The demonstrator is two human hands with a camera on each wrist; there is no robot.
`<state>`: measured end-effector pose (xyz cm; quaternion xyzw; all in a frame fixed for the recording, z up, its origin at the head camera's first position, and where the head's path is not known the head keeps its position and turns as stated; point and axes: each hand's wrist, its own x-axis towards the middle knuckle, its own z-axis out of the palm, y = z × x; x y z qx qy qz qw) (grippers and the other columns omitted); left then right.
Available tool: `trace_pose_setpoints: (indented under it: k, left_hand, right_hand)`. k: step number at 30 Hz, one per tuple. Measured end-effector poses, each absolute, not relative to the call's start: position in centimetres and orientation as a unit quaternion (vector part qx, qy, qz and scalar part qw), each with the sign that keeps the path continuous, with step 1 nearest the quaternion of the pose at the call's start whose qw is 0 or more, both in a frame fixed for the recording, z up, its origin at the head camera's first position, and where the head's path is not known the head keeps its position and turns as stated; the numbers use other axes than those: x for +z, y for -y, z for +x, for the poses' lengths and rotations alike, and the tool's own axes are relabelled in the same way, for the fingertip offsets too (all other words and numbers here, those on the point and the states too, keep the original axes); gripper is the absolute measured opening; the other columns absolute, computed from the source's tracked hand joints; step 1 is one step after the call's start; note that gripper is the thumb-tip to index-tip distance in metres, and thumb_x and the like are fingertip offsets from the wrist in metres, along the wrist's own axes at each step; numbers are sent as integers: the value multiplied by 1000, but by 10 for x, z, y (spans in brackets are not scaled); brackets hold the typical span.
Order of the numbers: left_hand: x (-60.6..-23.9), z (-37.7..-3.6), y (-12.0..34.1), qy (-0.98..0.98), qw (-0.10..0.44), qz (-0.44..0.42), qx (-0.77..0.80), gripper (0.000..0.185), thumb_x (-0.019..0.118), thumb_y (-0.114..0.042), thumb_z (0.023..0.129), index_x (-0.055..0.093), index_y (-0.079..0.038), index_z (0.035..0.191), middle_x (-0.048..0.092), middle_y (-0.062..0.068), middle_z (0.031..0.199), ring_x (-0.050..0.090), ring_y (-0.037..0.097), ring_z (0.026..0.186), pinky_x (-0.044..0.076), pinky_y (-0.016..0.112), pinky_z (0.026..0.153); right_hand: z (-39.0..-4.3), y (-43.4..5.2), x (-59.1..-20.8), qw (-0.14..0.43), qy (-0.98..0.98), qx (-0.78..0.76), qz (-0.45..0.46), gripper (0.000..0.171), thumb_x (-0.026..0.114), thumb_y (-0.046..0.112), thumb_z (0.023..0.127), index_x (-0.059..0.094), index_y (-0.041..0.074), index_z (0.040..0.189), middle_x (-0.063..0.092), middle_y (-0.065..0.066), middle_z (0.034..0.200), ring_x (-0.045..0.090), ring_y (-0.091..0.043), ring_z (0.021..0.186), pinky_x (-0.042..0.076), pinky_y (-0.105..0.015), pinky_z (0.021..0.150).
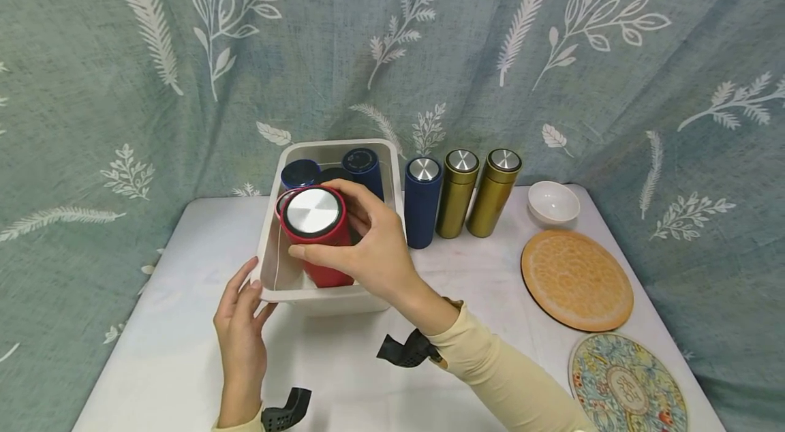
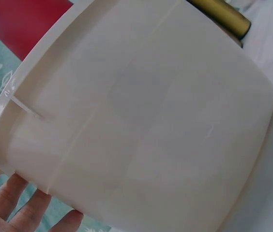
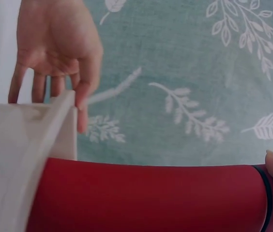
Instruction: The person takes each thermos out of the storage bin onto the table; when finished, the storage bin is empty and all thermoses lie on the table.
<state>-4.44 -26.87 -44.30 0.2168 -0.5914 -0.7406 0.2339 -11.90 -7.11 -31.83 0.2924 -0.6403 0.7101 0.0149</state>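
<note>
Here: one red flask [image 1: 315, 231], three blue, two gold.

head looks down; both wrists close on bin [image 1: 319, 299].

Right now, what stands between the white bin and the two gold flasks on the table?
One dark blue flask stands upright between the white bin and the gold flasks, beside the bin's right wall; the head view shows it.
</note>
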Motion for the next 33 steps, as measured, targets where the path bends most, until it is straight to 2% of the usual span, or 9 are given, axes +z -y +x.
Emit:
trace_pose_setpoints:
  k: [19,26,33]
  left_hand:
    - [-444,-45,267,593,235,218,-739,40,54,-19,103,56,-11,142,63,1,132,70,9,108,57,20,80]
    - [-445,-45,267,593,234,211,-741,40,53,-17,103,56,-10,142,64,0,131,70,8,108,57,20,80]
    - [-444,-45,267,594,236,213,-739,39,54,-17,103,56,-9,142,65,0,129,70,10,108,57,20,80]
  right_hand:
    - [-124,47,-287,66,616,729,291,68,89,0,69,61,12,130,67,-6,122,67,-12,110,55,-31,100]
    - [-132,34,-278,98,605,733,295,69,88,-4,67,61,6,129,68,-12,121,66,-17,109,56,-34,98]
    - [-133,21,-269,103,599,740,287,70,87,-5,67,60,6,131,68,-13,121,66,-21,110,56,-34,97]
